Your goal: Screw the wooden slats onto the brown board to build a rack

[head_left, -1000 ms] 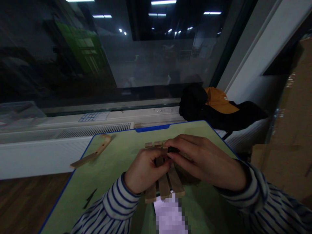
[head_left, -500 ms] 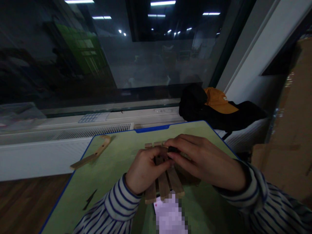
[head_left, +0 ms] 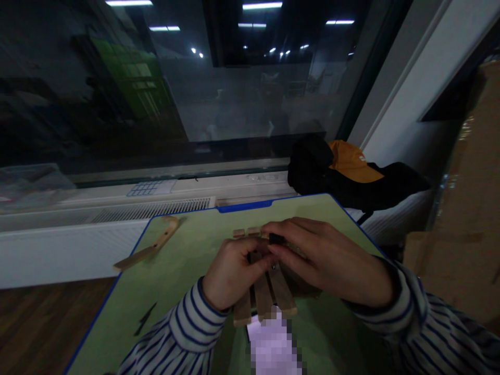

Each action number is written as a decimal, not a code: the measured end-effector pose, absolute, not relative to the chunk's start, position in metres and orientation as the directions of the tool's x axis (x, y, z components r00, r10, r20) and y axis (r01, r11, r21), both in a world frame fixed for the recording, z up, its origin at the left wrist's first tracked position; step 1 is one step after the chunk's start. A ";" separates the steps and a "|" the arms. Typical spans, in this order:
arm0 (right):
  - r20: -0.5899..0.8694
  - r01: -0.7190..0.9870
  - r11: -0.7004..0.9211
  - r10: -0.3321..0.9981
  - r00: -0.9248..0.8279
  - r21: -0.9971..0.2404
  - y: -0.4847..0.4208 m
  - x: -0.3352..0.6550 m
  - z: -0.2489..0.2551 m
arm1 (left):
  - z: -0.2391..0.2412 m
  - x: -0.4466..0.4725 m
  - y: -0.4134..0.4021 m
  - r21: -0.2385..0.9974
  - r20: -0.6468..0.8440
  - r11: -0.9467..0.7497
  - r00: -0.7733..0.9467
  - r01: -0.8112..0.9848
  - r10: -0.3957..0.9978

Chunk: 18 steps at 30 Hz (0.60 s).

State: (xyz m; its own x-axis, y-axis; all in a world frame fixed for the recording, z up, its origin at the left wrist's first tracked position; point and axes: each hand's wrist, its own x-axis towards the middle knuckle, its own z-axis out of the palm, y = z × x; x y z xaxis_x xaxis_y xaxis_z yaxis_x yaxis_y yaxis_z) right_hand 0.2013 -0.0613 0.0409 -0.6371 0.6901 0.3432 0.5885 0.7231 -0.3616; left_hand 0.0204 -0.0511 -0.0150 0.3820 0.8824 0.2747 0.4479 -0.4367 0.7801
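A wooden slat assembly (head_left: 265,294) of three parallel strips lies on a green mat (head_left: 175,281). My left hand (head_left: 230,273) is curled on the slats from the left, fingers closed on them. My right hand (head_left: 332,260) comes in from the right, its thumb and fingers pinched on a small black part (head_left: 276,238) above the slats. The two hands touch over the middle of the assembly, which hides what lies under them. Both sleeves are striped.
A loose curved wooden piece (head_left: 150,249) lies at the mat's far left edge. A small black tool (head_left: 144,319) rests on the mat near left. A black bag with an orange cap (head_left: 351,162) sits on the sill, far right. A blurred card (head_left: 271,344) lies below the slats.
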 end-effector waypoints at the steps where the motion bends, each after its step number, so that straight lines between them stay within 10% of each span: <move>1: 0.348 0.588 0.725 0.689 -0.636 -0.360 -0.061 0.201 0.040 | -0.015 0.020 -0.051 0.779 0.272 -0.435 0.383 0.450 0.883; 18: 0.365 0.628 0.699 0.715 -0.597 -0.342 -0.060 0.203 0.038 | -0.014 0.024 -0.053 0.783 0.278 -0.439 0.384 0.440 0.880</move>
State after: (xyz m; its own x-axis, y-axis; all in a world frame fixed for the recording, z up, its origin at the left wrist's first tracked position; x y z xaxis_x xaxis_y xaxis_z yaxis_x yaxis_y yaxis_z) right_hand 0.2027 -0.0604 0.0379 -0.5970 0.7145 0.3648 0.6277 0.6992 -0.3422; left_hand 0.0244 -0.0526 -0.0135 0.3844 0.8803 0.2780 0.4398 -0.4394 0.7832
